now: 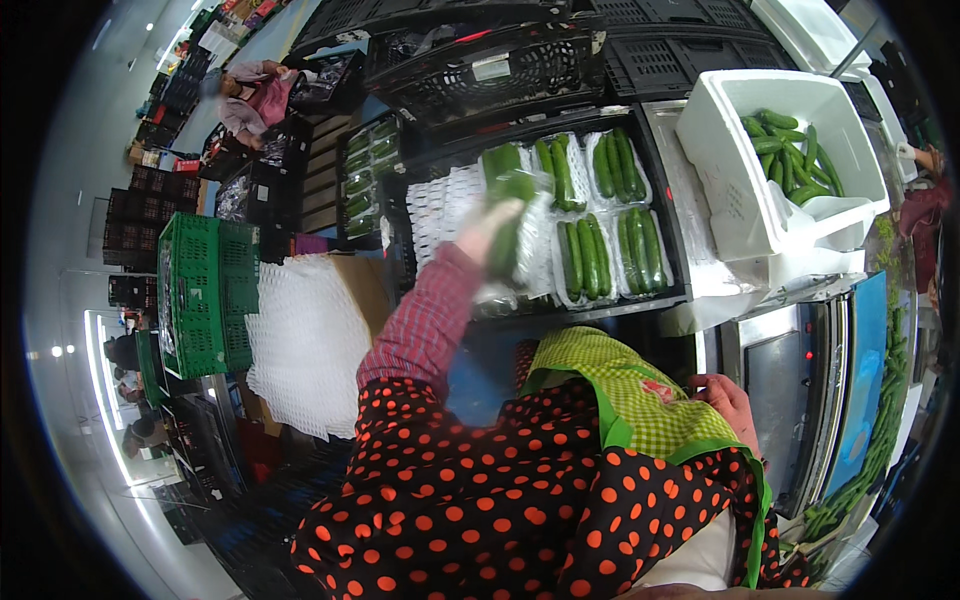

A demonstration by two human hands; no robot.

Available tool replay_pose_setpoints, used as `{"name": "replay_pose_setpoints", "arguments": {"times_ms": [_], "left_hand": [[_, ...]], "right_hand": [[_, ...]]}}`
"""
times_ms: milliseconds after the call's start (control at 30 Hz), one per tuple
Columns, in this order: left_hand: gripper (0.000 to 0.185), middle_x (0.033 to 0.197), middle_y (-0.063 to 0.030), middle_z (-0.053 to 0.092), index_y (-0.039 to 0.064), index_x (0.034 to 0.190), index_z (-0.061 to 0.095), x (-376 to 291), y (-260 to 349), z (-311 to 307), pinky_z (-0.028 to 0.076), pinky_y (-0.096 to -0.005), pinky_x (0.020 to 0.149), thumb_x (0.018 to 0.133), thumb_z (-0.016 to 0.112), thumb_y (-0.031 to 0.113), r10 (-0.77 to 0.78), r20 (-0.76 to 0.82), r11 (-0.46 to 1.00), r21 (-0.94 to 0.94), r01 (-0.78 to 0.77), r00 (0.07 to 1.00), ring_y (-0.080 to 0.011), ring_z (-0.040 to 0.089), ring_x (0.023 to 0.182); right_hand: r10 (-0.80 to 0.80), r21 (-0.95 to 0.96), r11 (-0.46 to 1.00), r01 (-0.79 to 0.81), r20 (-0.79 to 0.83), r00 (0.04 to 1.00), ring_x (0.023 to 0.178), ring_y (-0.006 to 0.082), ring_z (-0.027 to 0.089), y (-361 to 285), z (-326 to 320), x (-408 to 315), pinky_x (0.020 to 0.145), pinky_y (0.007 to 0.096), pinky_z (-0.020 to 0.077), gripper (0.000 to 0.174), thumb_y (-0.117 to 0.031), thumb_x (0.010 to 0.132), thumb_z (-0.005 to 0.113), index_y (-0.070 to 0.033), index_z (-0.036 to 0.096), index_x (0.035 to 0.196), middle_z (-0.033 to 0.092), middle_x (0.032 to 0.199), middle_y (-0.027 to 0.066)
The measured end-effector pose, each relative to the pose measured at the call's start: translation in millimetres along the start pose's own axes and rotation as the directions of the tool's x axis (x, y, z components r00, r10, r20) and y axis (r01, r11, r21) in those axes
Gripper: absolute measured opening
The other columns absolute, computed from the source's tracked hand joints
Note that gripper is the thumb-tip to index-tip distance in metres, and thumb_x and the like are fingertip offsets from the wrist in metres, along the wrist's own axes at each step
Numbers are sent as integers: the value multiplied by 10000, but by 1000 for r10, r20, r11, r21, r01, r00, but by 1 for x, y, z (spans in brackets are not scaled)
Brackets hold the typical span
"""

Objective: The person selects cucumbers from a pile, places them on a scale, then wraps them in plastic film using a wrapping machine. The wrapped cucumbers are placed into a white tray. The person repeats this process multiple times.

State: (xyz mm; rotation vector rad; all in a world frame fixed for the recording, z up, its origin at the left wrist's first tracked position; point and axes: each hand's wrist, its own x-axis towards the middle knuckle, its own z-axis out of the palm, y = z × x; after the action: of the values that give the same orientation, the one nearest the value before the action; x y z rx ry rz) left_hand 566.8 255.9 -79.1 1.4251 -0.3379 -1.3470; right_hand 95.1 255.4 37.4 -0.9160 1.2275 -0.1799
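My left hand (489,229), blurred, is over a black crate (670,225) and grips a film-wrapped pack of cucumbers (504,259), tilted on its side. To its right in the crate lie several white trays of cucumbers, among them a wrapped pack (582,259) near the front and another wrapped pack (619,165) behind it. White foam netting (442,210) lines the crate's left part. Down by the right side of a green checked apron (637,390) is my right hand (729,411). Its fingers are bent, and whether they hold anything is hidden.
Right of the crate stands a white foam box (720,165) of loose cucumbers, beyond a steel machine (776,390) with a red light. At left are stacked netting sheets (307,337) and a green crate (206,296). A person (255,101) works among crates at upper left.
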Motion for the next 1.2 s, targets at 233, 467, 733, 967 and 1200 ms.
{"name": "replay_pose_setpoints", "arguments": {"times_ms": [233,467,733,967,1200], "left_hand": [[872,1192,-176,707,81,1399,515,68,14,-167,539,-434,953,719,870,495,328,-623,763,618,190,710,-323,704,1052],[1097,1284,-271,656,125,1555,340,71,9,-155,491,-470,1034,692,796,625,442,-684,497,725,477,580,-417,644,1184],[679,1360,-205,490,13,1371,461,101,-22,-151,435,-571,995,884,693,425,791,-268,-66,857,512,550,-381,488,1254],[1061,1617,-281,237,115,1565,322,79,-32,-161,355,-635,1117,737,767,605,566,-280,-58,925,376,776,-521,282,1447],[1134,1655,-280,142,190,1627,201,86,-14,-156,300,-606,1169,739,762,619,375,-397,-113,877,466,838,-509,222,1486]], "right_hand": [[34,41,999,-33,-35,999,777,88,577,-15,26,11,734,239,483,397,-270,1071,548,49,581,1306,643,867,11],[34,8,999,-33,-82,996,779,86,572,-14,38,23,730,239,476,404,-274,1076,541,51,577,1314,646,870,15],[1,15,1000,1,-116,993,748,82,572,-3,42,39,691,240,463,446,-326,1069,572,46,576,1315,639,838,12],[-15,-23,1000,12,-128,992,730,80,567,-2,43,44,672,238,457,447,-322,1063,580,47,579,1314,634,832,11],[-87,-15,996,86,-152,985,724,79,577,9,37,43,672,237,464,416,-306,1069,559,44,595,1291,639,809,16]]}}
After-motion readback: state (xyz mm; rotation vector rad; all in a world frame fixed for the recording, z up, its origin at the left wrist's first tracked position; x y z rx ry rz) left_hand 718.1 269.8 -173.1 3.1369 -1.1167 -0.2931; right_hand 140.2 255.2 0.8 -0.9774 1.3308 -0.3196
